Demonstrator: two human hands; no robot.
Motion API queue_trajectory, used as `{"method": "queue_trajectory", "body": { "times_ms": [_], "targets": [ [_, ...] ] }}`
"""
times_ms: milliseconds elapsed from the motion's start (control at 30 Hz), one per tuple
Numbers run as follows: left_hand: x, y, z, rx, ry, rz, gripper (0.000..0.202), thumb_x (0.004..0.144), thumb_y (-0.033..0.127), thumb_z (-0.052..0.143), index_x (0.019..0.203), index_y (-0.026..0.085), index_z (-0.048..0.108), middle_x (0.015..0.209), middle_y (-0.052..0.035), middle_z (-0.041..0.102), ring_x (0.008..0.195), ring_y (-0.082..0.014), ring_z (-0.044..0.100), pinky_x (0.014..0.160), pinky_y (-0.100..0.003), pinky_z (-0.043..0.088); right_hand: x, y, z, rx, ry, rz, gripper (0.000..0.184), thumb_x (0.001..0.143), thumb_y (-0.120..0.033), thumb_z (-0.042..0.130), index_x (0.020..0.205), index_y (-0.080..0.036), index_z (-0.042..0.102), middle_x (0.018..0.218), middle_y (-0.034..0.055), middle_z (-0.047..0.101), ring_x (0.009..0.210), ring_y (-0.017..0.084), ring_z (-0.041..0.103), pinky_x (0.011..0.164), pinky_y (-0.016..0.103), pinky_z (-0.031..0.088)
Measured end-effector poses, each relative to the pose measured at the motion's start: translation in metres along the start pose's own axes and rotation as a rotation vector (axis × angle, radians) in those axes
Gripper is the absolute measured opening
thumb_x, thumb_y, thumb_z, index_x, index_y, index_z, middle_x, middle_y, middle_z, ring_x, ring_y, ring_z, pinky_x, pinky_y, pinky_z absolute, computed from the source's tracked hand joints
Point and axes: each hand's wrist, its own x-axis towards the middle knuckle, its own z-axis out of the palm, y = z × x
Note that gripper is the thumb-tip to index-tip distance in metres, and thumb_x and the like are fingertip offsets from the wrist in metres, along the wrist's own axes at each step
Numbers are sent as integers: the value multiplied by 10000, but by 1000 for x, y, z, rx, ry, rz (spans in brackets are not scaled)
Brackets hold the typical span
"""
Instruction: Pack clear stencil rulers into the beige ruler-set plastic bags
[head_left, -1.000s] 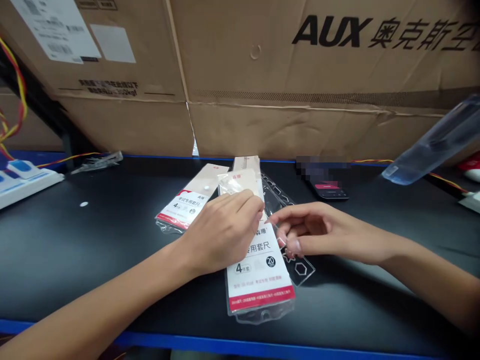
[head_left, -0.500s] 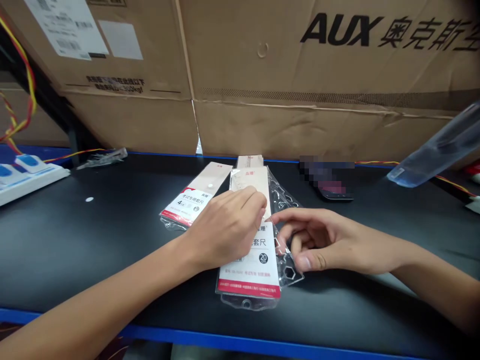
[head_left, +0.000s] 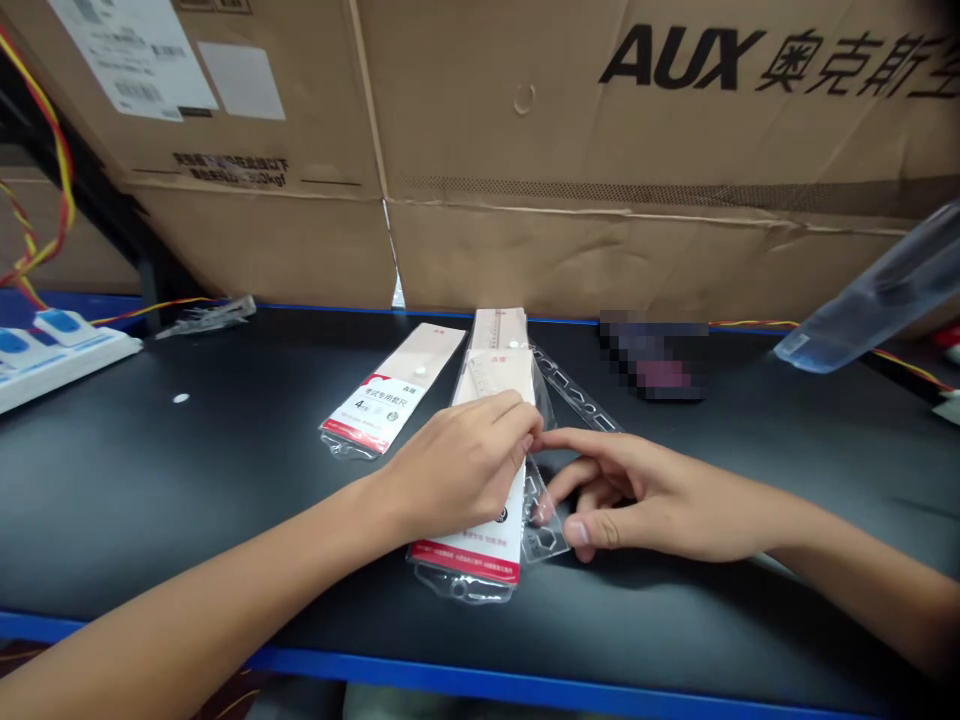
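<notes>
My left hand (head_left: pixel 472 465), closed in a pinch, lies over a clear pouch (head_left: pixel 465 580) with a white and red card and grips its right edge. From the right, my right hand (head_left: pixel 652 500) has its index fingertip against that edge, near my left fingertips. Its thumb and curled fingers close around the side of a clear stencil ruler (head_left: pixel 546 540), which shows at the pouch's right. Another clear stencil strip (head_left: pixel 577 390) slants out behind it. A similar pouch (head_left: pixel 491 325) lies at the back, partly covered. Left of my left hand lies another card pouch (head_left: pixel 390 395).
A large cardboard box (head_left: pixel 525 130) stands along the back of the black table (head_left: pixel 187 520). A pixelated dark object (head_left: pixel 652 360) lies at the back right, beside a translucent plastic sleeve (head_left: pixel 862 300). A white power strip (head_left: pixel 67 355) with coloured wires sits at the left.
The lower end of the pouch has swung left, and the stencil ruler and my right hand have shifted left with it. More of the slanting strip shows. My left hand stays nearly in place.
</notes>
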Motion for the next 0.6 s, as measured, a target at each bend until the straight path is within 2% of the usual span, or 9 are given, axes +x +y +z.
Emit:
{"method": "queue_trajectory", "body": {
  "times_ms": [233, 400, 600],
  "targets": [
    [1, -1, -6, -72, -83, -4, 204, 937, 79, 409, 1049, 179, 547, 1003, -60, 599, 839, -173, 565, 739, -307, 459, 1, 1, 1, -24, 13, 12, 807, 852, -373, 749, 1528, -253, 323, 1131, 87, 687, 778, 132, 668, 739, 297, 536],
    [2, 0, -9, -88, -93, -1, 219, 919, 58, 411, 1036, 187, 545, 1015, -61, 603, 857, -174, 576, 746, -302, 466, 1, 2, -1, -50, 2, 6, 914, 783, -336, 815, 1538, -243, 309, 1149, 94, 690, 758, 118, 644, 713, 278, 544],
    [2, 1, -10, -91, -114, -7, 201, 910, 63, 427, 1021, 194, 531, 1032, -54, 589, 869, -171, 577, 761, -296, 461, 1, 0, 2, -131, 36, -11, 887, 797, -359, 803, 1538, -259, 326, 1116, 74, 712, 737, 115, 641, 685, 261, 539]
  ]
}}
